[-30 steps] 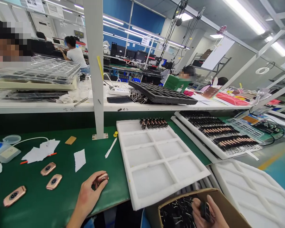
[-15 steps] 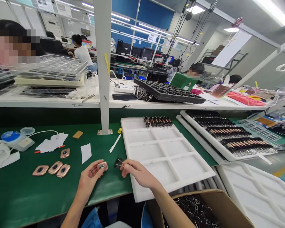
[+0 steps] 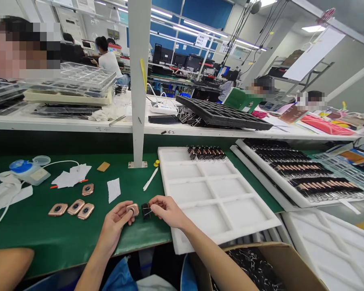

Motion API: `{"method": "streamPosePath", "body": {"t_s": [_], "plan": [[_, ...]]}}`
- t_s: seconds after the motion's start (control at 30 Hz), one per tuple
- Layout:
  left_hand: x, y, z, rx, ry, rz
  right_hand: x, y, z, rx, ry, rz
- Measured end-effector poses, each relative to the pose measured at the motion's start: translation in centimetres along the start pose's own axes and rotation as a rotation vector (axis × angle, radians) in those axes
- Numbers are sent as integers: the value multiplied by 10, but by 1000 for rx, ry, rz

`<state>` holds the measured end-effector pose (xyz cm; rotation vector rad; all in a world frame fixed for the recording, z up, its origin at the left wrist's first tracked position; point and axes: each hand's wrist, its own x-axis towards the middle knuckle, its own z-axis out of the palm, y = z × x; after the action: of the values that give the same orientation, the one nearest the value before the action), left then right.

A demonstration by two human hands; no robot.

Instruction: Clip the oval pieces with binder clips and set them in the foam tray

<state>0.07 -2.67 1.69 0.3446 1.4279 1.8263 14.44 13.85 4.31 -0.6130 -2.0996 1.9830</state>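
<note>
My left hand [image 3: 119,220] pinches a rose-gold smartwatch case [image 3: 134,209] above the green mat, its thumb across the back. Just right of it, my right hand [image 3: 165,209] grips a black binder clip [image 3: 146,211] by its wire handles. A small gap shows between clip and watch case. Several more watch cases [image 3: 76,206] lie on the mat to the left, sensor side up. Beside my right forearm lies a white foam tray [image 3: 200,194]; a row of binder clips clamped on rose-gold cases [image 3: 206,152] stands at its far end.
An open cardboard box [image 3: 279,258] of loose binder clips stands at the front right. Another foam tray [image 3: 294,190] with rows of clipped cases lies further right. A white post [image 3: 138,101] rises from the bench. At the left edge, another person's arm [image 3: 9,264] reaches in.
My right hand has turned the binder clip and brought it closer to the watch case. The green light on the case no longer shows. Another person's arm has appeared at lower left.
</note>
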Motion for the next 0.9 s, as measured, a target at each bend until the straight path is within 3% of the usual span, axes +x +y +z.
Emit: {"method": "streamPosePath", "body": {"t_s": [0.2,0.43,0.9], "plan": [[0,-2,-2,-29,-11,-35,-1,2,-2,5,-40,-11],[4,-13,-8,76,-46,-8,-1,5,-2,-152,-94,-77],[6,-15,-7,67,-7,0,-1,-3,4,-200,-56,-84]]}}
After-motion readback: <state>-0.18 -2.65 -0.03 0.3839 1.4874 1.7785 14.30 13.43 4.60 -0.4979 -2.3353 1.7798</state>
